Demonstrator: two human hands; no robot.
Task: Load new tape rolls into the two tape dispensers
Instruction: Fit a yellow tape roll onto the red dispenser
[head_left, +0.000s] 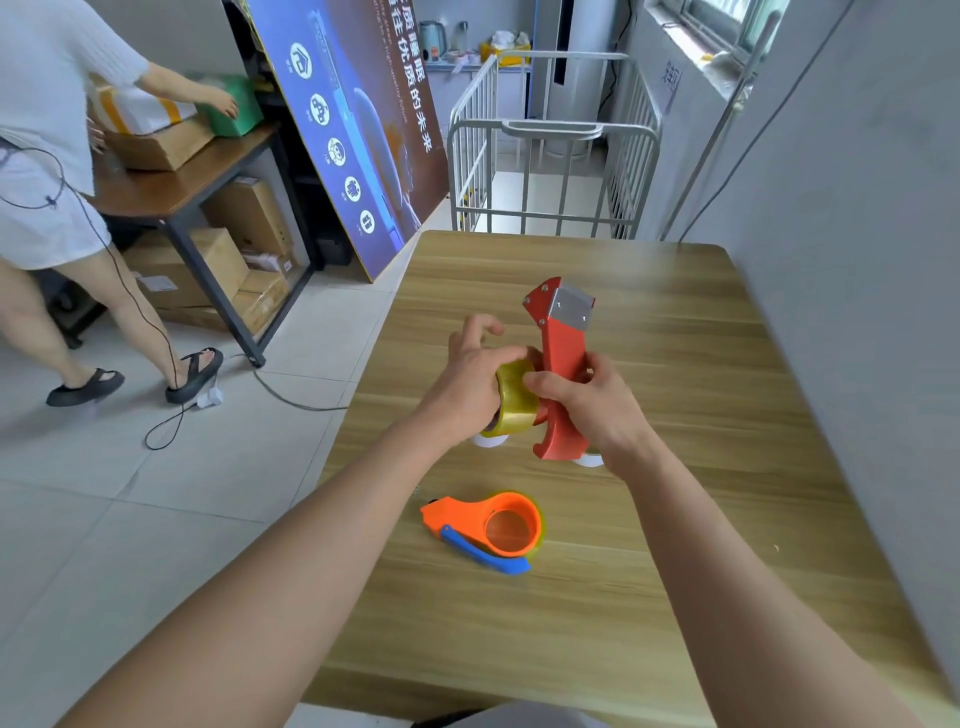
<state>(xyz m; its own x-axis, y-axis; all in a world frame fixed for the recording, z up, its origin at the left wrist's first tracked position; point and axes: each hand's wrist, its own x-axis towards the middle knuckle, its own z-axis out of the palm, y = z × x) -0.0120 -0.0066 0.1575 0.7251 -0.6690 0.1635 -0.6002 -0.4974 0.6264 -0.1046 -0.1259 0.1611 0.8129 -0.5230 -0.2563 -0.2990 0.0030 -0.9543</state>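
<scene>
Above the wooden table (675, 545) I hold a red tape dispenser (563, 358) upright, its metal blade plate at the top. My right hand (592, 410) grips its lower body. My left hand (470, 379) presses a yellowish clear tape roll (514, 402) against the dispenser's left side. An orange dispenser with a blue handle (485, 530) lies flat on the table nearer to me, a tape roll inside its ring. Two white objects (488, 441) peek out on the table beneath my hands, mostly hidden.
A person in white stands at the left by a dark table (208, 171) stacked with cardboard boxes. A blue poster board (353, 130) leans beside it. A metal cage trolley (550, 156) stands beyond the table's far edge. A grey wall runs along the right.
</scene>
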